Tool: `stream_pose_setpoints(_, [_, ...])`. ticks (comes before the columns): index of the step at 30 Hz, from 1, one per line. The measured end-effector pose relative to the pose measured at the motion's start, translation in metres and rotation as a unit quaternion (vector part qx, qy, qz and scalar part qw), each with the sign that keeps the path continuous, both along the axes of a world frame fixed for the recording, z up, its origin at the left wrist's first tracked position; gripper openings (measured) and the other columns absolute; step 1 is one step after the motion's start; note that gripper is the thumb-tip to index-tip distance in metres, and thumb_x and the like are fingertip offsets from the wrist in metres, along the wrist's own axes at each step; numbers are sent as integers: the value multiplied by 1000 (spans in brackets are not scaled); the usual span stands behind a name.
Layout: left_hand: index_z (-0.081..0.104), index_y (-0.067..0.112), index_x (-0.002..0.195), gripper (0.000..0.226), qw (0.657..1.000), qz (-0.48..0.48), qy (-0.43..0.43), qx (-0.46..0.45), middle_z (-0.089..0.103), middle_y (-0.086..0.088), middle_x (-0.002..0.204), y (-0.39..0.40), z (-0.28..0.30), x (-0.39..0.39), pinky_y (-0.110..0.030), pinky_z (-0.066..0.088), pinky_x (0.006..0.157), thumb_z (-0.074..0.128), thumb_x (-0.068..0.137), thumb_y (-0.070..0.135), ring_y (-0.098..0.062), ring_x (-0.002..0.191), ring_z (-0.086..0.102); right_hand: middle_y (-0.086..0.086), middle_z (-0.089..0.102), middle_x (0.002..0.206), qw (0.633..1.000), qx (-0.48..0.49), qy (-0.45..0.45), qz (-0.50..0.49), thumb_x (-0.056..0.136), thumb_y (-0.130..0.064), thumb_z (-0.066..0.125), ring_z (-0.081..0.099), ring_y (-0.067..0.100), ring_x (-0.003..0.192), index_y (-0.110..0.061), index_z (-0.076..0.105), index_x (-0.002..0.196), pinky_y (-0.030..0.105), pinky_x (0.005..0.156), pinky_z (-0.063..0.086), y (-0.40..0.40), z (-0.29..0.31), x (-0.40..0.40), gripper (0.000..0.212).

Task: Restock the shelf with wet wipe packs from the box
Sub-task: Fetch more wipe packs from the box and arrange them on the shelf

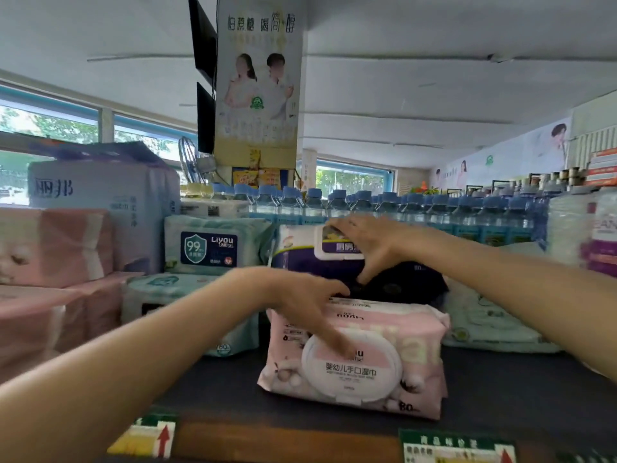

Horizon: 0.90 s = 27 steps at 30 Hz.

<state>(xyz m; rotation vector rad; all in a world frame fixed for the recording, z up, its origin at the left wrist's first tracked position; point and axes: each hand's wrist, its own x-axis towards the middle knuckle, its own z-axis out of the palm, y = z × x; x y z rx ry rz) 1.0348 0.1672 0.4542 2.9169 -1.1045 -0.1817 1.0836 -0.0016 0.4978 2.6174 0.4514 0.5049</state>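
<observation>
A pink wet wipe pack [384, 335] with a round white lid stands on its edge on the dark shelf top [521, 389]. My left hand [300, 295] grips its top left, fingers behind it and the thumb down its front. Behind it a dark purple wipe pack [300, 262] with a white lid stands upright. My right hand [364, 242] holds that pack around its lid. No box is in view.
Teal wipe packs [210, 245] are stacked at the left, more light packs [484, 319] lie at the right. Pink tissue bundles [50, 248] fill the far left. Rows of blue-capped water bottles [434, 208] stand behind. Price labels [457, 446] line the shelf's front edge.
</observation>
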Motion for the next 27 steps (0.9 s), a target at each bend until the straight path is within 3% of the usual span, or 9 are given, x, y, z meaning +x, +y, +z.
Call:
stream_pose_setpoints(5, [22,27,138,97,995,-43,-93,-3,45,5,135,-14,-12,13,-38,21,108,71,63,63,-19,121,41,11,31,140,988,12,-155,-5,59,-51,77,37,33,123,-24,2,147,46,100,32,-7,49,-37,120])
stream_pose_setpoints(13, [27,24,139,83,984,-14,-177,35,39,1,141,-15,-21,82,-39,12,116,68,73,52,-21,133,33,12,31,137,958,-38,-285,1,62,-58,72,37,34,119,-20,1,148,46,96,33,-5,45,-41,117])
stream_pose_setpoints(15, [25,23,142,78,972,-18,-223,71,36,0,144,-18,-25,90,-41,12,118,65,78,44,-20,135,31,13,28,140,956,-44,-291,1,66,-56,71,35,34,121,-20,0,148,48,97,31,-3,38,-30,114])
stream_pose_setpoints(18, [28,24,139,69,963,15,-262,53,38,-3,140,-19,-35,91,-45,36,107,62,82,43,-25,131,37,13,25,143,954,-54,-294,-2,71,-56,68,33,36,124,-22,-7,147,50,100,29,0,20,-8,112])
stream_pose_setpoints(20, [36,21,134,55,960,32,-279,15,43,-3,136,-12,-36,88,-41,43,99,56,87,41,-24,126,43,14,25,143,960,-56,-276,-8,71,-56,68,35,37,123,-22,-13,145,52,100,29,1,7,6,115])
stream_pose_setpoints(21, [39,20,132,49,955,39,-293,4,45,-3,135,-6,-35,88,-39,44,97,53,89,40,-24,124,46,14,29,141,961,-62,-270,-17,66,-59,71,40,38,119,-21,-11,143,52,97,33,-1,1,10,118])
stream_pose_setpoints(24, [36,24,137,52,957,78,-279,12,48,-5,136,10,-36,90,-39,41,99,48,91,44,-28,124,48,14,45,120,958,-34,-283,-12,32,-67,80,58,36,93,-18,22,138,49,76,48,-8,-20,19,131])
stream_pose_setpoints(25, [34,26,138,53,959,94,-266,14,49,-6,135,11,-38,91,-39,41,98,47,91,45,-28,123,49,15,46,119,960,-35,-278,-6,29,-65,81,58,37,92,-17,24,138,50,76,48,-10,-28,22,132])
stream_pose_setpoints(27, [41,26,133,47,955,107,-277,12,55,-6,128,6,-39,90,-39,44,94,49,90,45,-28,118,53,16,41,132,969,-33,-244,-6,48,-58,80,49,39,109,-17,9,144,52,89,41,-14,-37,24,126])
